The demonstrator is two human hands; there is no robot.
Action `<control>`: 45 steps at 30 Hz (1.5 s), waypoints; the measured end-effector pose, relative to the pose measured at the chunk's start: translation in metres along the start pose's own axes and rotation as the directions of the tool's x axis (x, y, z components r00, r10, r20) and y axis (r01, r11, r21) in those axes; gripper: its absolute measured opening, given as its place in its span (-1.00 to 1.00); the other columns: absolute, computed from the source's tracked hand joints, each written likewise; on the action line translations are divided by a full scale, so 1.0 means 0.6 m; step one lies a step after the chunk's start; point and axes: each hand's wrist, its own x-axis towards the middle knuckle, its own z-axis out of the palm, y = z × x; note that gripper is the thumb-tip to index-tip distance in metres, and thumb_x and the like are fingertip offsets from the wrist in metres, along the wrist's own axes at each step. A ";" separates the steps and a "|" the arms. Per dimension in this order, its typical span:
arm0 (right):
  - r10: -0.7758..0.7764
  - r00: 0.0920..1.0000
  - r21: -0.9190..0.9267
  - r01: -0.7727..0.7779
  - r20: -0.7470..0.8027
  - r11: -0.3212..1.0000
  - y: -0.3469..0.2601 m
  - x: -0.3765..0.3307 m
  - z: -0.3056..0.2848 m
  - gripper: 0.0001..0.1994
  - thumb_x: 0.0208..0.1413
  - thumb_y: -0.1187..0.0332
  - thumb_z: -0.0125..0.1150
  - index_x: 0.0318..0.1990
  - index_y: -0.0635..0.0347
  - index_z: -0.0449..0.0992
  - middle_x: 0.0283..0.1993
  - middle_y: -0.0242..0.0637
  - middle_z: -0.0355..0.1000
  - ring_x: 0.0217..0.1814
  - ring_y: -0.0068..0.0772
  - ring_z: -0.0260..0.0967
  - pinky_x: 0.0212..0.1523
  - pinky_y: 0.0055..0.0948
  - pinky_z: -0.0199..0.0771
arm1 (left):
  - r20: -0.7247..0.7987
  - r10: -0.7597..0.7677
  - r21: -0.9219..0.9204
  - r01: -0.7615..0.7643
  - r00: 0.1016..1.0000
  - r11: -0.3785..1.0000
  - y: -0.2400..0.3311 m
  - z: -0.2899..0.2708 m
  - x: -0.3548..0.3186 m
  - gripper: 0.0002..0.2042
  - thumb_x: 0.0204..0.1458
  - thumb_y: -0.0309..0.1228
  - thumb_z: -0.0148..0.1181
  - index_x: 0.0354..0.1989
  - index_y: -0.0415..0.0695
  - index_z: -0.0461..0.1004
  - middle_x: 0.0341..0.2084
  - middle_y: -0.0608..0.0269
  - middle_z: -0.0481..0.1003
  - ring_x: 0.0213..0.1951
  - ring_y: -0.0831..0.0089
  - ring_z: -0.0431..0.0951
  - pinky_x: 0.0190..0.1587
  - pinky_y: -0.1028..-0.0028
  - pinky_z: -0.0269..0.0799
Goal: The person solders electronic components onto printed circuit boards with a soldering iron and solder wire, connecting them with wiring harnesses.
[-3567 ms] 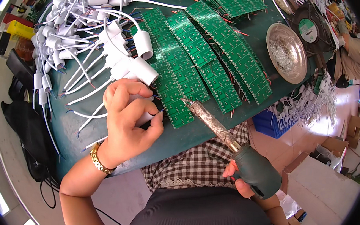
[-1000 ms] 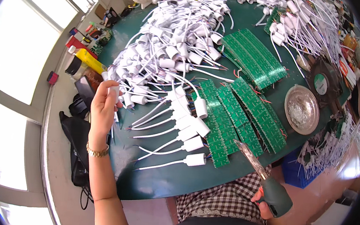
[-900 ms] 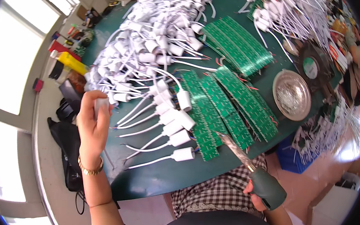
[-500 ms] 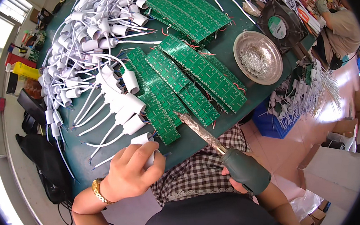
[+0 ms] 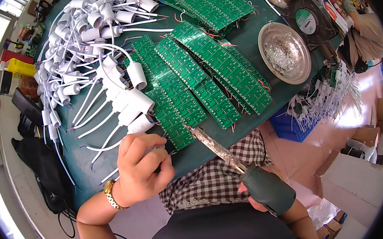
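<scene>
- Firstly, and nearest, a black ribbed top (image 5: 231,234) and, below the table edge, a brown-and-white checked cloth (image 5: 213,184) over the lap.
- The left hand (image 5: 142,172), with a gold-coloured wristwatch (image 5: 111,195) at its wrist, is half curled. Thumb and fingers are pinched around a white lamp holder (image 5: 157,149), of which most is hidden by the fingers, at the near edge of the table.
- The right hand (image 5: 257,204) is closed around the dark green handle of a soldering iron (image 5: 265,186); the handle covers much of this hand. The iron points to the upper left, and its worn tip (image 5: 187,127) is at the lower end of the circuit board strips (image 5: 178,118). Whether it touches them, I cannot tell.
- Just beyond the left hand, a row of white cabled lamp holders (image 5: 140,100) lies along the left side of these green strips, on the dark green table (image 5: 83,166).
- Farther, to the left, there is a large heap of similar lamp holders (image 5: 91,31); to the right, a round bowl (image 5: 263,43) with silvery scraps inside, beside a black square fan (image 5: 305,21).
- Behind the strips lies a stack of wider circuit boards (image 5: 207,3).
- On the floor at right stands a blue crate (image 5: 287,127), and beyond it is another person (image 5: 370,37).
</scene>
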 end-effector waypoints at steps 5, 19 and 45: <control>-0.502 0.865 -0.208 0.490 -0.008 0.847 -0.018 0.022 0.004 -0.92 0.07 0.46 0.27 -0.37 0.30 0.59 -0.68 -0.40 0.29 -0.75 -0.63 0.17 -0.79 -0.55 0.04 | 0.066 0.044 0.083 -0.050 0.997 0.995 0.013 0.009 -0.003 -0.78 -0.38 -0.58 0.30 -0.47 -0.12 0.47 -0.24 0.22 0.47 -0.21 0.22 0.44 -0.15 0.25 0.24; -0.070 0.997 -0.198 0.062 -0.035 0.978 -0.020 0.003 0.002 -0.55 -0.17 0.02 0.27 -0.19 0.16 0.61 -0.42 -0.22 0.54 -0.39 -0.20 0.54 -0.41 -0.35 0.49 | 0.025 -0.227 -0.014 0.228 0.974 0.974 -0.011 0.002 -0.003 -0.85 -0.35 -0.58 0.30 -0.55 -0.10 0.50 -0.15 0.24 0.46 0.06 0.02 0.29 0.16 0.08 0.13; -0.740 0.672 -0.613 0.588 0.008 0.527 0.035 0.028 0.009 -0.86 -0.03 0.25 0.33 -0.34 0.04 0.60 -0.55 -0.45 0.48 -0.57 -0.31 0.45 -0.52 -0.35 0.41 | 0.010 -0.224 0.019 0.223 0.975 0.975 -0.016 0.013 0.007 -0.83 -0.38 -0.61 0.29 -0.58 -0.09 0.45 -0.22 0.27 0.47 0.04 0.01 0.29 0.12 0.13 0.18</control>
